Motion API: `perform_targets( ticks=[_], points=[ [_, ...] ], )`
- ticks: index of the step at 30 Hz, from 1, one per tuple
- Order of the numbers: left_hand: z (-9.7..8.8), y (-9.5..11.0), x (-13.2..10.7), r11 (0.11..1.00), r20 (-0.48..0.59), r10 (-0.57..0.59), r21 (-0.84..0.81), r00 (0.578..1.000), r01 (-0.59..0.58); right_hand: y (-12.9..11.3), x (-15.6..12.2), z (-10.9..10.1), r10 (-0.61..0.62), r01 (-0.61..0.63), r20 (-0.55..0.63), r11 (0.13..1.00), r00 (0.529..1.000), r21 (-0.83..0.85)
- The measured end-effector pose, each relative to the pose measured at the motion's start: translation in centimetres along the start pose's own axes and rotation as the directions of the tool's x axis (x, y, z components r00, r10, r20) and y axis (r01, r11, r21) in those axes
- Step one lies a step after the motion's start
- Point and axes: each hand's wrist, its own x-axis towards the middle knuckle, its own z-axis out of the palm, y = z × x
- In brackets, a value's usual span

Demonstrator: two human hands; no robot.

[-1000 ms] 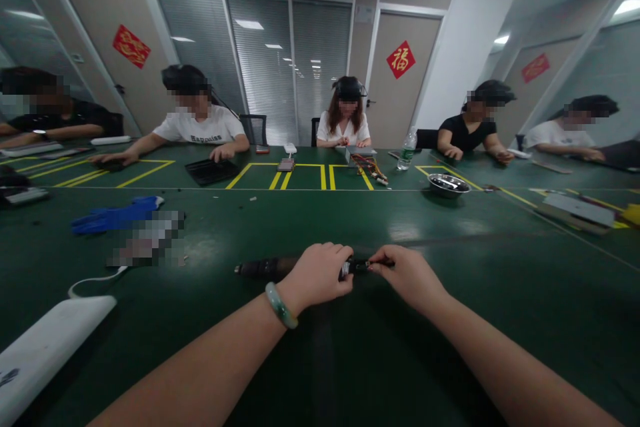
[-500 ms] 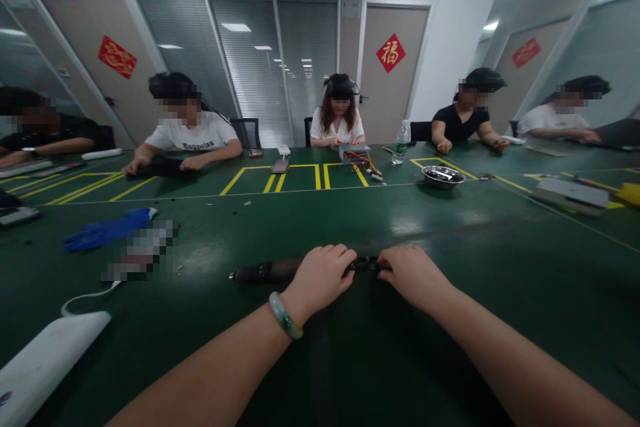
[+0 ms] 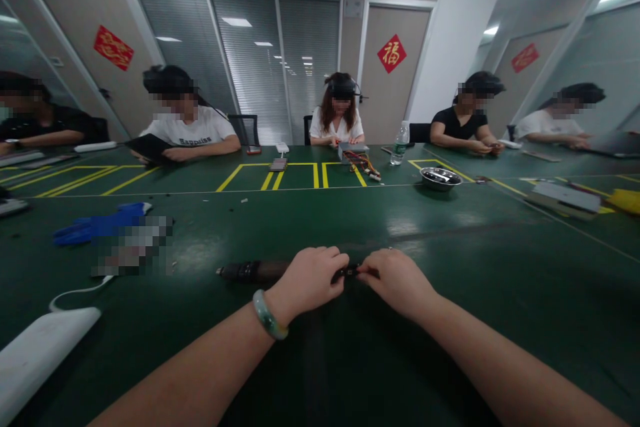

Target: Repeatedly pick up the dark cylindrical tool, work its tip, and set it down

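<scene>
1. Nearer to each other than in the earlier frame, the left hand [image 3: 314,273] and right hand [image 3: 397,279] almost met at the right end of a dark tool [image 3: 263,271] lying left to right on the near table [image 3: 280,227].
2. Left was wrapped around its body; right pinched a dark end piece [image 3: 353,271], partly hidden.
3. Work there looked unfinished; whether that piece was joined could not be told.
4. Far left, a co-worker [image 3: 193,125] had tilted up a black panel [image 3: 149,147].
</scene>
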Motion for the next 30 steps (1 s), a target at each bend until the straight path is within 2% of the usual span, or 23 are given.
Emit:
perform_targets(
  ticks=[3,17,30],
  points=[
    [0.1,0.0,0.1,1.0,-0.009,-0.008,0.006,1.0,0.008,0.1,0.0,-0.1,0.001,0.0,-0.024,1.0,1.0,0.007],
    [1.1,-0.3,0.2,0.996,-0.075,-0.022,-0.087,0.997,0.016,0.5,-0.1,0.1,-0.142,0.141,-0.028,0.988,0.989,-0.061],
    [1.2,-0.6,0.1,0.996,-0.056,-0.011,-0.09,0.998,0.005,1.0,0.0,0.0,-0.136,0.136,-0.018,0.99,0.991,-0.026]
  ],
)
